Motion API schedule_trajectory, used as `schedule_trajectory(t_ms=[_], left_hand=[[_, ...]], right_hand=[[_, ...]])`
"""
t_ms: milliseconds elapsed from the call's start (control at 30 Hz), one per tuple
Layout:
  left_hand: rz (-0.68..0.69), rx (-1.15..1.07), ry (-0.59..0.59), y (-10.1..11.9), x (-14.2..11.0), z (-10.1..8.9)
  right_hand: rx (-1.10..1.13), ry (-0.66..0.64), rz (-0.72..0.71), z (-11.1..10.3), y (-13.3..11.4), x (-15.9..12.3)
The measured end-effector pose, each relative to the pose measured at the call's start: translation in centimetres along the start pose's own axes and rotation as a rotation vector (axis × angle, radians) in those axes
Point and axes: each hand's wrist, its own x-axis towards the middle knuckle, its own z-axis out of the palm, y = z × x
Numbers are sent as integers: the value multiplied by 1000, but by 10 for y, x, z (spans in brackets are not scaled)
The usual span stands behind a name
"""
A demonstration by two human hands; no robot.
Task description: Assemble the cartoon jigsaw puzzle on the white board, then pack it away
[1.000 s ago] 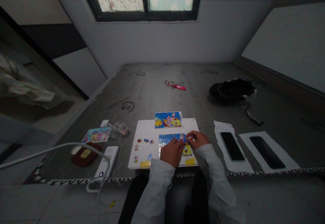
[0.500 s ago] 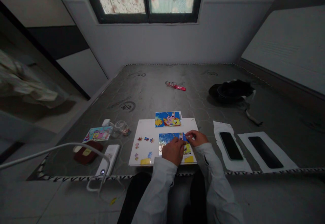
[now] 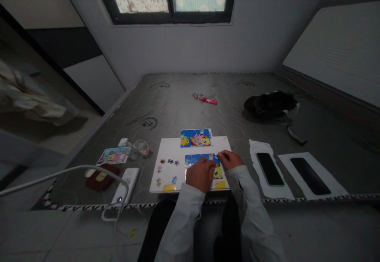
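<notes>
– Okay, status on the jigsaw [image 3: 194,158], quick?

– Judged well along. A blue block is seen joined up, laid flat on the white board [image 3: 168,147], right of its middle and toward the near side. Yellow figure work is seen at its right end.

– Anything left out?

– About six loose pieces [image 3: 170,161], scattered over the left part of the board, apart from the block. None is being touched. Whether they fill all the gaps can't be told; part of the block is covered by the left hand [image 3: 201,175].

– Grip on that hand?

– Can't be called. The back of the hand is turned to the camera, fingers bent down over the block, tips hidden. Whether a piece is held isn't shown.

– Other one?

– The right hand [image 3: 230,160] is placed at the block's upper right edge. Thumb and forefinger are brought near each other there; whether a piece is pinched between them is too small to tell. Work looks concentrated at that end.

– Reference around?

– A picture card [image 3: 196,138] is laid at the board's far edge, just beyond the block, in similar colours. Fully uncovered.

– So, logged as?

– Mostly assembled, by judgement; right end being worked, loose pieces not yet joined.
</notes>
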Motion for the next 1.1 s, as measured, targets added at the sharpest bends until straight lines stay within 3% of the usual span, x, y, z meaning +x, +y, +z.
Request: schedule_trajectory(t_ms=[167, 300, 433, 800, 1100], left_hand=[[-291, 52, 100, -29, -10, -44], [-463, 61, -74, -70, -23, -67], [-608, 63, -161, -95, -34, -74], [-514, 42, -180, -92, -32, -61], [-537, 40, -187, -91, -29, -54]], right_hand=[[23, -9, 33, -2, -5, -3], [-3, 8, 38, -4, -10, -4], [1, 29, 28, -4, -11, -5], [-8, 37, 28, -4, -11, -6], [5, 54, 49, -7, -8, -3]])
